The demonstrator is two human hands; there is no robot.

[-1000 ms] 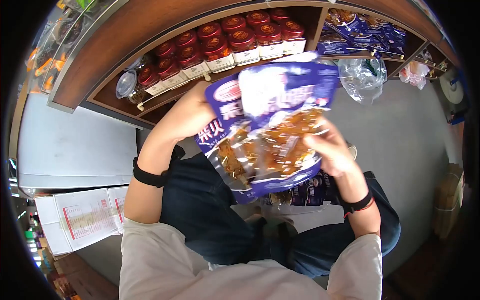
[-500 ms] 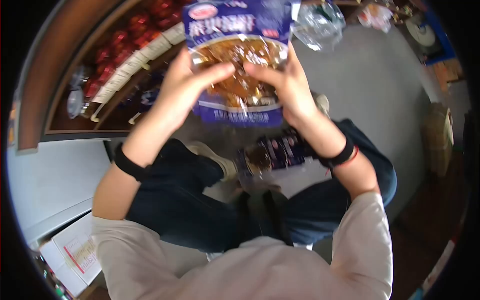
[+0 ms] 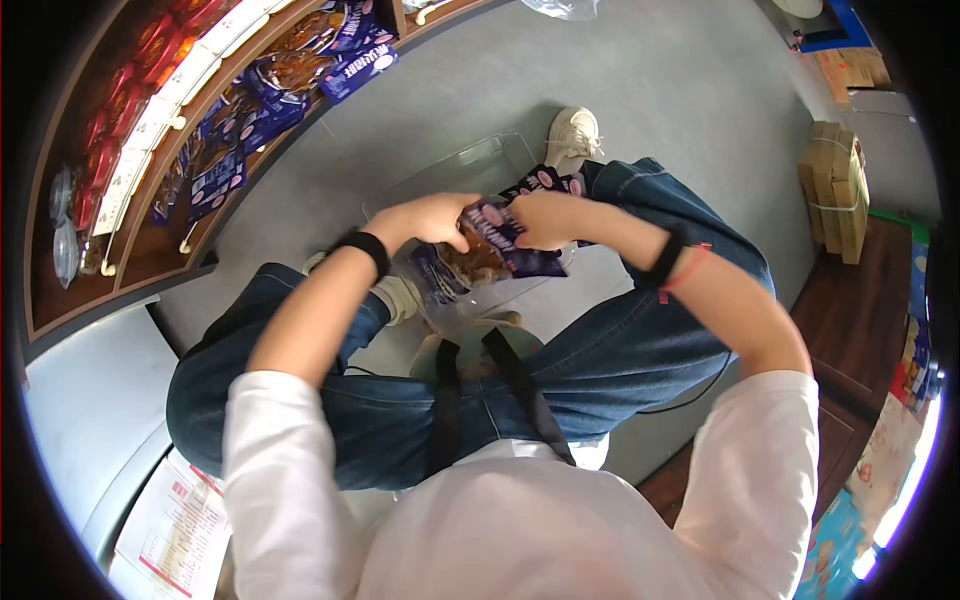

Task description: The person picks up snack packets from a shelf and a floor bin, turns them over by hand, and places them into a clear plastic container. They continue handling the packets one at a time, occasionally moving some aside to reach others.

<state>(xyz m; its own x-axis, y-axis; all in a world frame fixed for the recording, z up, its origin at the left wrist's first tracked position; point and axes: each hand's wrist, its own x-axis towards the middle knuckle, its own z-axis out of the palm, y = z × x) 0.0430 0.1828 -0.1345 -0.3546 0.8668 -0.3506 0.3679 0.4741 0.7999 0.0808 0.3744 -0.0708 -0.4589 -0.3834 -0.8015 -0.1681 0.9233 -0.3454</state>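
Observation:
A purple snack pouch (image 3: 487, 262) with brown food showing through its window hangs tilted between my hands, low in front of me. My left hand (image 3: 428, 222) is closed on its left edge, the thumb on the front. The right hand (image 3: 545, 220) closes on the upper right part, fingers partly hidden and slightly blurred. Beneath them stands a clear plastic bin (image 3: 480, 150) on the floor between my feet. More purple pouches (image 3: 540, 182) lie in it, partly covered by my hands and the held pouch.
On the left, a wooden shelf holds purple pouches (image 3: 290, 75) low down and red packages (image 3: 112, 115) above. My shoes (image 3: 573, 138) flank the bin. Stacked cardboard (image 3: 835, 190) stands at the right, and a white carton (image 3: 175, 525) sits at the lower left.
Both hands have come down and closer to me, bringing a pouch from near the shelf to above the bin. The camera view has shifted, showing more of the shelf's pouches.

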